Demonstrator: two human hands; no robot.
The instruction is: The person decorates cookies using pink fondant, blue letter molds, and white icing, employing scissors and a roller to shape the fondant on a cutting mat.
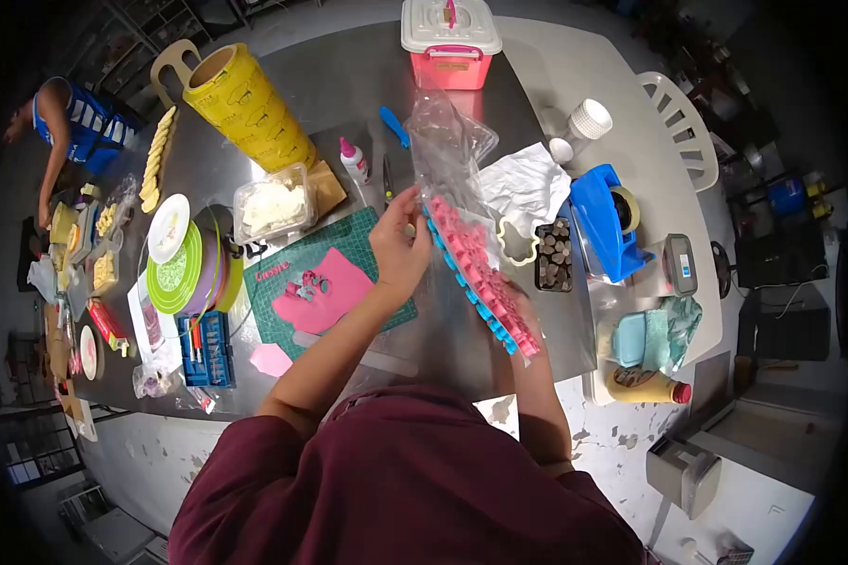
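Observation:
My left hand pinches the edge of a clear plastic bag near its upper left side. Pink and blue toothed pieces lie inside the bag, which slants down to the right. My right hand supports the bag's lower right end, its fingers mostly hidden behind the pieces. Left of the bag, a pink sheet with cut-out shapes lies on a green cutting mat. Small pink letters sit at the sheet's upper left.
A yellow roll stands behind a tub of white stuff. A blue tape dispenser, a dark tray and a cutter are at right. A pink box stands at the back. Another person is far left.

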